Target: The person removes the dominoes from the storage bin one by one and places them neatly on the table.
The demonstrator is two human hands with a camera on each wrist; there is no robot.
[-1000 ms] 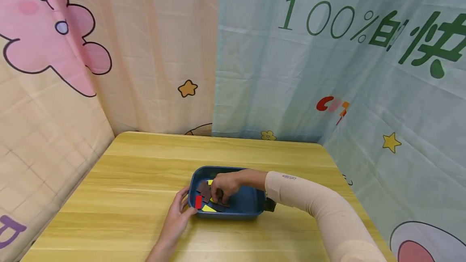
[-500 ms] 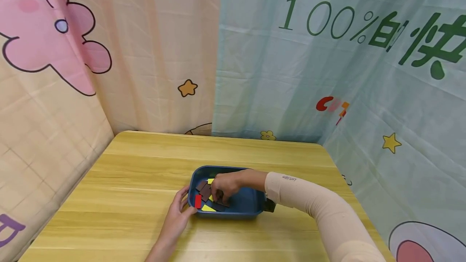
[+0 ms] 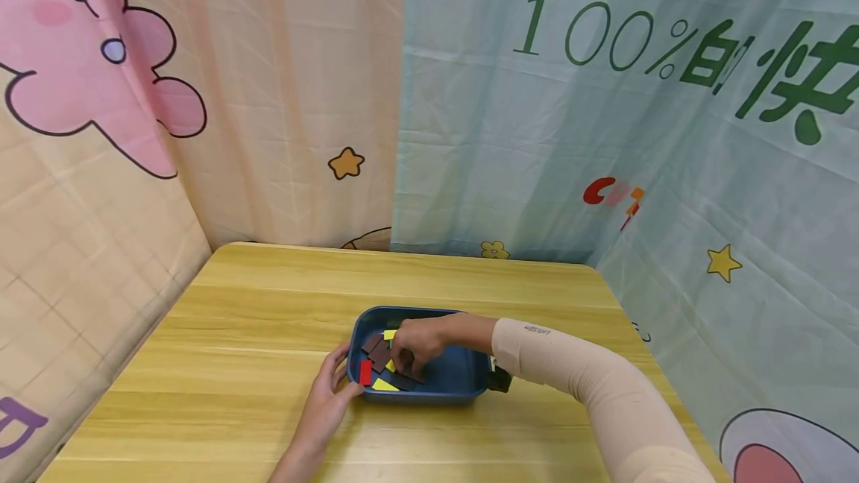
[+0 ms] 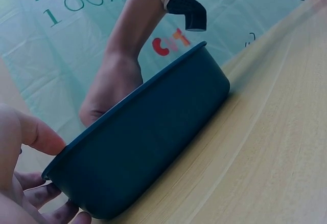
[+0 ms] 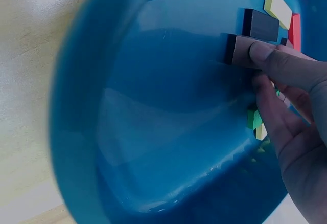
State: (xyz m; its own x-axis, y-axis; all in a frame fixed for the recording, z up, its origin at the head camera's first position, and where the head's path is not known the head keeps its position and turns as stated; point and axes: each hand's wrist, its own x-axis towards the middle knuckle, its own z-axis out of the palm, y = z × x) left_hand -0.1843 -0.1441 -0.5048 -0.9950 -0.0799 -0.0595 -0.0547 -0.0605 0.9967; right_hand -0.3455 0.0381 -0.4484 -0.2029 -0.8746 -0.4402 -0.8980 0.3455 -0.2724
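A blue plastic basin (image 3: 446, 398) stands on the table with small flat blocks gathered in its left part. My left hand (image 3: 325, 395) grips its left end, thumb at the rim and fingers under the outer wall (image 4: 148, 137) in the left wrist view. Reaching down inside, my right hand (image 3: 419, 340) pinches a brown block (image 5: 241, 51) between thumb and fingers. Beside that lie a dark block (image 5: 260, 25), a yellow block (image 5: 277, 6), a red block (image 3: 365, 372) and a green block (image 5: 253, 117). More brown blocks (image 3: 379, 355) sit left of the right hand, which partly hides the pile.
The wooden table (image 3: 268, 304) reaches around the basin on all sides. Printed cloths (image 3: 496, 133) hang behind it and to both sides. A dark wrist camera (image 3: 499, 380) under the right sleeve overlaps the basin's right end.
The brown blocks near the left end have shifted slightly since the oldest frame. Both hands and the basin stay almost in place.
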